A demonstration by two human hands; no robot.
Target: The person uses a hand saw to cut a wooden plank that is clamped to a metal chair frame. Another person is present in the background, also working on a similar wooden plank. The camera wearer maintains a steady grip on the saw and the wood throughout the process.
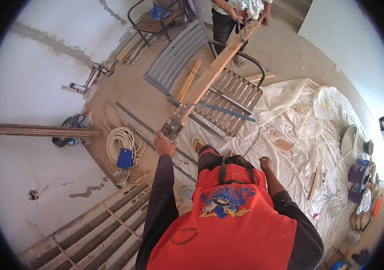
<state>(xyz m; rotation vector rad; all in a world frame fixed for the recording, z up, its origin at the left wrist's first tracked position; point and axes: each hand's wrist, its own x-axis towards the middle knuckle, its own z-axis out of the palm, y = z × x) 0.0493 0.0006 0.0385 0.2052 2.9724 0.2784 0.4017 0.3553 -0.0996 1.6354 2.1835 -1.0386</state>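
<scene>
A long wooden plank (pixel 216 67) lies slanting across a metal-framed chair with a slatted seat (pixel 234 96). At the plank's near end is a dark grey, rough-looking block (pixel 172 128) whose kind I cannot make out. My left hand (pixel 165 145) is against this block, fingers stretched and apart. Out to the right of my body, over the plastic sheet, my right hand (pixel 266 163) has its fingers curled in, with nothing visible in it. A blue-green strip (pixel 228 111) crosses the seat. At the far end, a co-worker's hands (pixel 241 15) hold the plank and a pincer-like tool (pixel 242 27).
Crumpled plastic sheeting (pixel 282 135) covers the floor at right, with paint buckets (pixel 358 175) along its edge. A coiled pale hose (pixel 122 141) lies left, near a metal bar (pixel 138 119). A slatted wooden frame (pixel 106 220) stands lower left; another chair (pixel 158 22) is far back.
</scene>
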